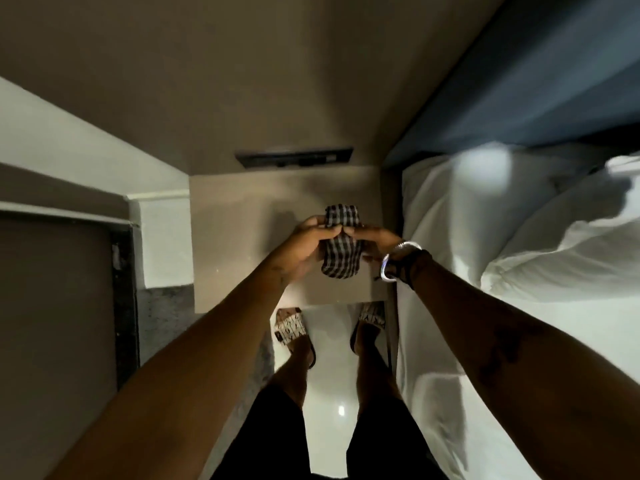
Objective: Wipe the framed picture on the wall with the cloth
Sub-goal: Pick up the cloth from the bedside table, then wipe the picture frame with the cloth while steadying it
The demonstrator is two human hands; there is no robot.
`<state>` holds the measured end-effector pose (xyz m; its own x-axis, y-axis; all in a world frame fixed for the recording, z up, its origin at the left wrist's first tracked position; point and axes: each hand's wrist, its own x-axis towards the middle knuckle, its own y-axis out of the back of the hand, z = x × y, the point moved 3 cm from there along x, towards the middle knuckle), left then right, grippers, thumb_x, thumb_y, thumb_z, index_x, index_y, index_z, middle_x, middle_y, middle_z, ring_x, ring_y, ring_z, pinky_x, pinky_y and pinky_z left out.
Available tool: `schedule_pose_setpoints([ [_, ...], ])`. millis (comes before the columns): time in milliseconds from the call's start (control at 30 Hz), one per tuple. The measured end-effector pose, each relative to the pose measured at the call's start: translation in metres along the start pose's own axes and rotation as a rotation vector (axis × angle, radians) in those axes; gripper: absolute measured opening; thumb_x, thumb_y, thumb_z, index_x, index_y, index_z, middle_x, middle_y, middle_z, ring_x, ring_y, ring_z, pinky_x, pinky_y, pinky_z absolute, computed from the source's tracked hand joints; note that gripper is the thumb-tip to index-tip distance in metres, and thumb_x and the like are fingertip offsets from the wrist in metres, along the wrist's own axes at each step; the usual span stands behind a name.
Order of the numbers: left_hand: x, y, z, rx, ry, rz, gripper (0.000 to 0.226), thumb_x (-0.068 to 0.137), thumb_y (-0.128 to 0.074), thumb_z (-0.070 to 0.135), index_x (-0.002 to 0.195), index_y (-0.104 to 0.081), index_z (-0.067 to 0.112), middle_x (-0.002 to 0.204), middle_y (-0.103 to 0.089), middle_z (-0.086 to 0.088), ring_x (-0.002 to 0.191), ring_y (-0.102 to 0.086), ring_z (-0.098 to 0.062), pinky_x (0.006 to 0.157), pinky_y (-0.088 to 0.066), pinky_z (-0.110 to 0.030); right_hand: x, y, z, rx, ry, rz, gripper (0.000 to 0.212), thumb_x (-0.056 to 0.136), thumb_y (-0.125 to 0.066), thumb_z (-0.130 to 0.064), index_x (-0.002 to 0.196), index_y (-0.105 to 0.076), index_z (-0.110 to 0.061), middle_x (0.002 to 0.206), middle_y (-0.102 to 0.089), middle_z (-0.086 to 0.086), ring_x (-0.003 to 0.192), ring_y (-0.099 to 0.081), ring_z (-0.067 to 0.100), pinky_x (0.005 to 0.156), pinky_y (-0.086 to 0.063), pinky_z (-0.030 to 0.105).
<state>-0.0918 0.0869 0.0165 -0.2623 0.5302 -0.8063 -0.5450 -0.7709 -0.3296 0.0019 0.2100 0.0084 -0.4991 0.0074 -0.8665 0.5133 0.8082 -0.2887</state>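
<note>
Both hands, left hand [313, 237] and right hand [375, 241], pinch the checked cloth [341, 247], its middle hidden

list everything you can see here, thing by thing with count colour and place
cloth: 1, black and white check, held over the bedside table
bedside table: 1, beige, centre, against the wall
dark panel: 1, black, on the wall above the table
bed: 1, white bedding, right
headboard: 1, blue, upper right
sandals: 2, white patterned, on the feet
bangle: 1, silver, right wrist
left hand: gripping cloth
right hand: gripping cloth
</note>
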Motion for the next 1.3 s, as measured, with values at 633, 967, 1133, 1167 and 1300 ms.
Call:
schedule_pose_setpoints([
  [633,-0.304,-0.234,0.301,0.582,-0.753,-0.127,0.025,0.085,-0.069,0.005,0.108,-0.062,0.009,0.091,-0.067,-0.001,0.084,-0.064,-0.014,0.072,-0.054,-0.027,-0.395,-0.041,-0.247,0.079,0.840,-0.031,0.037,0.091,-0.053,-0.005,0.128,-0.054,-0.002,0.125,-0.063,0.021,0.111,-0.064,0.033,0.101,-0.051,0.046],
  [967,-0.442,-0.339,0.389,0.773,-1.120,-0.122,0.039,0.087,-0.067,0.037,0.113,-0.057,0.010,0.098,-0.066,-0.008,0.074,-0.065,-0.020,0.055,-0.050,-0.023,-0.554,0.014,-0.292,0.527,0.986,0.465,0.040,0.092,-0.052,-0.004,0.129,-0.051,0.013,0.122,-0.062,0.030,0.117,-0.058,0.043,0.103,-0.044,0.051],
  [1133,-0.514,-0.373,0.448,1.081,-1.479,0.011,0.051,0.078,-0.066,0.058,0.120,-0.053,0.031,0.119,-0.058,0.009,0.096,-0.062,-0.007,0.074,-0.047,-0.019,-0.654,0.053,-0.321,0.738,1.233,0.549,0.035,0.094,-0.044,-0.004,0.127,-0.050,0.007,0.107,-0.064,0.027,0.112,-0.058,0.041,0.098,-0.045,0.051],
  [1167,-0.525,-0.380,0.457,1.147,-1.548,0.029,0.058,0.077,-0.065,0.061,0.125,-0.050,0.033,0.126,-0.054,0.011,0.103,-0.059,-0.005,0.078,-0.046,-0.019,-0.672,0.055,-0.326,0.753,1.289,0.564,0.031,0.094,-0.046,-0.007,0.122,-0.053,0.004,0.111,-0.062,0.024,0.110,-0.059,0.039,0.094,-0.048,0.050],
  [1300,-0.567,-0.427,0.494,1.559,-1.908,0.196,0.089,0.073,-0.060,0.070,0.147,-0.027,0.032,0.153,-0.031,0.012,0.139,-0.033,-0.013,0.113,-0.027,-0.028,-0.735,0.053,-0.364,0.762,1.502,0.646,0.016,0.090,-0.058,-0.017,0.079,-0.054,-0.005,0.084,-0.058,0.016,0.076,-0.059,0.031,0.081,-0.047,0.045],
])
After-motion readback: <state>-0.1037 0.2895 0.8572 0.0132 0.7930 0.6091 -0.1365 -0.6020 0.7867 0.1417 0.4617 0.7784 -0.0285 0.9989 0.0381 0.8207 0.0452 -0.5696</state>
